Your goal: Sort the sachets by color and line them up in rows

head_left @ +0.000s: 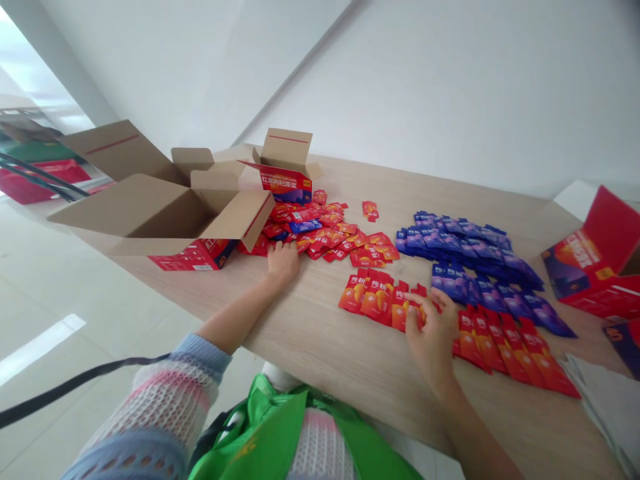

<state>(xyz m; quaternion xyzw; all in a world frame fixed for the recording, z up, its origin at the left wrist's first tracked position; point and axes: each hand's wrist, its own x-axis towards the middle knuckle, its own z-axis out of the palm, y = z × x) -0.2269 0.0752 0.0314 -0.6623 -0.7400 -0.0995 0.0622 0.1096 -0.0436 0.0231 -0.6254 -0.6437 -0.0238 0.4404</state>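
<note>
My left hand (283, 261) reaches forward to the near edge of a loose heap of red sachets (325, 230) on the wooden table (330, 347); its fingers curl on a sachet there. My right hand (433, 327) rests on a neat overlapping row of red sachets (505, 350), fingers pinching one red sachet (416, 297) at the row's left part. More red sachets (373, 293) of that row lie left of the hand. Behind the row lie rows of blue sachets (480, 260).
An open cardboard carton (165, 207) with red printed sides stands at the left, and a smaller open carton (283, 170) behind the heap. A red box (597, 267) sits at the right edge. A single red sachet (371, 210) lies apart. A white wall runs behind the table.
</note>
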